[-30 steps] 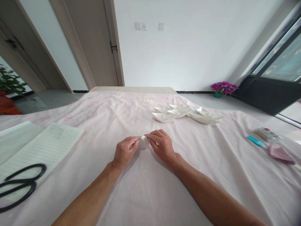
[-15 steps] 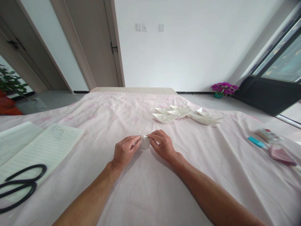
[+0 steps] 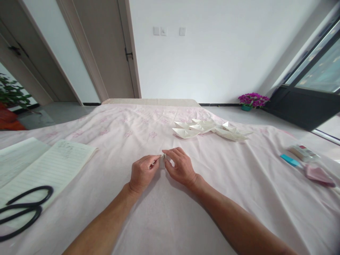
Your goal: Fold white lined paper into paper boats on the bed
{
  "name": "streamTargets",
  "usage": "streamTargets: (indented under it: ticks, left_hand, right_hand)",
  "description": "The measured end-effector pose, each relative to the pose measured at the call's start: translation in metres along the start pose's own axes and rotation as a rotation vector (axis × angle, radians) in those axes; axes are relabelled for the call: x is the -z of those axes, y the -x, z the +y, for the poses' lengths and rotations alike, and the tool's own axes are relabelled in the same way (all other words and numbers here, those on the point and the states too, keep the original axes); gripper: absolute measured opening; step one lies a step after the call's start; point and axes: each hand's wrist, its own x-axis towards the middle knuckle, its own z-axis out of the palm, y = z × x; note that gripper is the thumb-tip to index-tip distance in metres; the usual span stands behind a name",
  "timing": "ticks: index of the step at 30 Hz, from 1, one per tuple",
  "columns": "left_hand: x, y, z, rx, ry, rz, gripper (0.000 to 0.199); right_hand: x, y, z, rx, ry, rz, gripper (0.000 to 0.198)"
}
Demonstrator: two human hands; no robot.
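Note:
A small folded piece of white paper [image 3: 162,163] is held between my two hands, above the middle of the pink cloth [image 3: 148,212]. My left hand [image 3: 144,171] pinches its left edge between thumb and fingers. On the other side, my right hand [image 3: 180,165] has its thumb and index finger at the paper's right edge, with a gap between thumb and palm. The fingers cover much of the paper, so its exact shape is hidden. Several folded paper boats [image 3: 193,128] lie beyond my hands, to the right.
An open lined notebook [image 3: 66,156] lies at the left, with black-handled scissors [image 3: 39,204] on it. At the right are a blue object [image 3: 289,160], a clear package [image 3: 304,152] and a pink cloth-like item [image 3: 318,175]. The table's far edge [image 3: 151,102] faces a wall.
My right hand's fingertips have shifted left, closer to my left hand. Less of the white paper shows between the hands now. Everything else on the table stays in place.

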Motion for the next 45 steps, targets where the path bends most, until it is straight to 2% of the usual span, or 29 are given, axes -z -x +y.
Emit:
streamTargets:
  ticks: [17,23,28,35,38,41,45]
  left_hand:
    - [0.004,-0.005,0.0,0.149,-0.006,-0.01,0.014]
    - [0.004,-0.003,-0.002,0.3,0.101,0.068,0.014]
    - [0.001,-0.001,-0.007,0.347,0.189,0.101,0.016]
    - [0.0,-0.003,-0.005,0.451,0.389,0.184,0.024]
    - [-0.001,-0.004,-0.001,0.469,0.454,0.212,0.022]
    - [0.0,-0.005,0.001,0.489,0.536,0.229,0.021]
    - [0.0,-0.004,0.003,0.526,0.616,0.247,0.021]
  right_hand:
    - [-0.002,-0.002,0.004,-0.057,-0.147,0.071,0.03]
    - [-0.003,-0.001,0.009,-0.218,-0.265,0.065,0.023]
    - [-0.002,-0.002,0.009,-0.304,-0.375,0.017,0.02]
    - [-0.006,-0.002,0.017,-0.453,-0.592,0.052,0.018]
    - [-0.006,-0.002,0.017,-0.392,-0.566,0.062,0.015]
    - [-0.002,-0.002,0.016,-0.231,-0.507,0.074,0.011]
    - [0.004,-0.002,0.019,-0.071,-0.44,0.008,0.008]
